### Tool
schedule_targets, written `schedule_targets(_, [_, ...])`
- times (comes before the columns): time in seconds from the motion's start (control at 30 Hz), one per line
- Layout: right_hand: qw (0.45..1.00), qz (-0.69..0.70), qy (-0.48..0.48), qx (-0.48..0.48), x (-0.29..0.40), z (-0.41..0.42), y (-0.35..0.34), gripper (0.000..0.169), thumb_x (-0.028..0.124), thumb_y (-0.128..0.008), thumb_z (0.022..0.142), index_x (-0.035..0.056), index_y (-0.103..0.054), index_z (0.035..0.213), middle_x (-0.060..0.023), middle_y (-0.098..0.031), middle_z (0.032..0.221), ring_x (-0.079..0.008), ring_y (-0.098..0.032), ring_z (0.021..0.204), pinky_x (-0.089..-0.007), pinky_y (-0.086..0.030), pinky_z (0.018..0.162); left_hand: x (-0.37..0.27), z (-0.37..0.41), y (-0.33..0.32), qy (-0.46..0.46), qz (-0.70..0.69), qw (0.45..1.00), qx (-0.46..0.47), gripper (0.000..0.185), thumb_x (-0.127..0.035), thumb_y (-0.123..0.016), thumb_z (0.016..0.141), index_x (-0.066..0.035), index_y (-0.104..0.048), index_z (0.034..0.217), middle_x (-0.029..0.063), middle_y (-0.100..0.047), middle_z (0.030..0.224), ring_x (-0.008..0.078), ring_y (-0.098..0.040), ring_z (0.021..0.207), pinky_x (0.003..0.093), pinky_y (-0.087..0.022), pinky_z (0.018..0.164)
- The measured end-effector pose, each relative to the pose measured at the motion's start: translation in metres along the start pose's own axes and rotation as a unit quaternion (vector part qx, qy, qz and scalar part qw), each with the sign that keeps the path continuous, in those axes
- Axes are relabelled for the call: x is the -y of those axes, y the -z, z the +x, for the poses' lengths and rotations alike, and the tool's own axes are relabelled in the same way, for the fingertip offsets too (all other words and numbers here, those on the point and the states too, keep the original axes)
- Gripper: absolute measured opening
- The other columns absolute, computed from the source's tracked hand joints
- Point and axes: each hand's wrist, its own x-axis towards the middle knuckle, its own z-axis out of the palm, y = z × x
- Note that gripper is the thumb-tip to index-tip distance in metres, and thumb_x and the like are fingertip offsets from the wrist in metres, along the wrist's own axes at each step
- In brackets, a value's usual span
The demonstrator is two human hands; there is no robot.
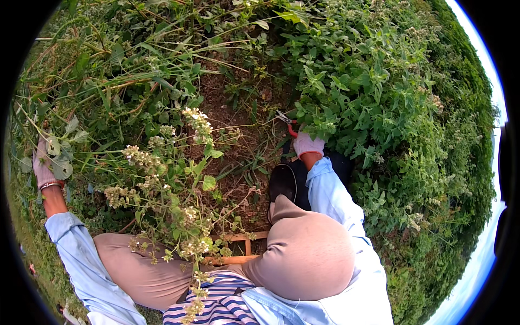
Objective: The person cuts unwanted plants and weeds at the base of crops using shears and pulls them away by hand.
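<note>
My right hand (309, 144), in a pale knitted glove, grips red-handled pruning shears (289, 122) beside the leafy plants on the right. The blades point up and left over the soil, and leaves cover part of the handles. Far to the left, my left hand (42, 162), also gloved, is at the weeds; a leafy green stem (61, 156) lies over it and hides the fingers, so whether it grips the stem is unclear. A tall flowering stalk (178, 207) with small white blossoms rises before my lap.
Dense leafy plants (373, 97) fill the right side, and grass and weeds (122, 77) the left. Between them runs a strip of brown soil (227, 105). A wooden frame (237, 237) lies below my lap, near my black shoe (283, 180). Black material (339, 166) is beside the right wrist.
</note>
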Motion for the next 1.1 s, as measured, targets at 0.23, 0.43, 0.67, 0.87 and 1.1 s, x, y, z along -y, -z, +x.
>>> schedule_targets(0.23, [0.995, 0.09, -0.035, -0.041, 0.012, 0.012, -0.011, 0.04, 0.027, -0.038, 0.093, 0.0065, -0.053, 0.124, -0.0155, -0.05, 0.131, -0.0365, -0.045, 0.121, -0.0455, -0.033, 0.104, 0.003, -0.011, -0.017, 0.015, -0.064, 0.998, -0.002, 0.043, -0.014, -0.05, 0.092, 0.008, -0.047, 0.129, 0.0165, -0.053, 0.129, 0.0219, -0.051, 0.119, 0.0346, -0.038, 0.103])
schedule_targets(0.43, [0.913, 0.343, 0.017, -0.22, -0.017, 0.027, -0.056, 0.042, 0.03, -0.038, 0.093, 0.0064, -0.052, 0.124, -0.0163, -0.051, 0.131, -0.0361, -0.046, 0.12, -0.0457, -0.034, 0.103, 0.007, -0.006, -0.034, -0.001, -0.067, 0.997, 0.04, 0.043, -0.013, -0.051, 0.092, 0.008, -0.046, 0.13, 0.0166, -0.052, 0.13, 0.0226, -0.051, 0.119, 0.0316, -0.039, 0.101])
schedule_targets(0.67, [0.995, 0.024, 0.004, -0.096, -0.03, -0.006, -0.018, 0.036, 0.026, -0.047, 0.085, 0.0056, -0.061, 0.111, -0.0171, -0.059, 0.118, -0.0367, -0.054, 0.11, -0.0464, -0.042, 0.092, -0.004, -0.021, -0.043, 0.007, -0.067, 0.998, 0.022, 0.042, -0.014, -0.053, 0.092, 0.005, -0.048, 0.129, 0.0145, -0.054, 0.128, 0.0218, -0.053, 0.116, 0.0316, -0.042, 0.098])
schedule_targets(0.87, [0.995, 0.012, 0.022, -0.092, -0.019, -0.017, 0.011, 0.027, 0.019, -0.046, 0.087, 0.0049, -0.064, 0.102, -0.014, -0.063, 0.109, -0.0374, -0.057, 0.101, -0.0474, -0.043, 0.087, -0.007, -0.029, -0.044, 0.009, -0.062, 0.998, 0.014, 0.041, -0.016, -0.055, 0.092, 0.003, -0.05, 0.128, 0.0128, -0.056, 0.126, 0.0212, -0.055, 0.112, 0.0316, -0.045, 0.095])
schedule_targets(1.1, [0.988, 0.067, -0.001, -0.138, 0.008, 0.002, -0.016, 0.035, 0.026, -0.042, 0.091, 0.0037, -0.058, 0.113, -0.0192, -0.057, 0.119, -0.0382, -0.052, 0.11, -0.0471, -0.039, 0.095, -0.01, -0.028, -0.048, -0.002, -0.051, 0.998, 0.023, 0.04, -0.016, -0.057, 0.091, 0.002, -0.052, 0.127, 0.0111, -0.057, 0.123, 0.0204, -0.057, 0.109, 0.0316, -0.047, 0.092])
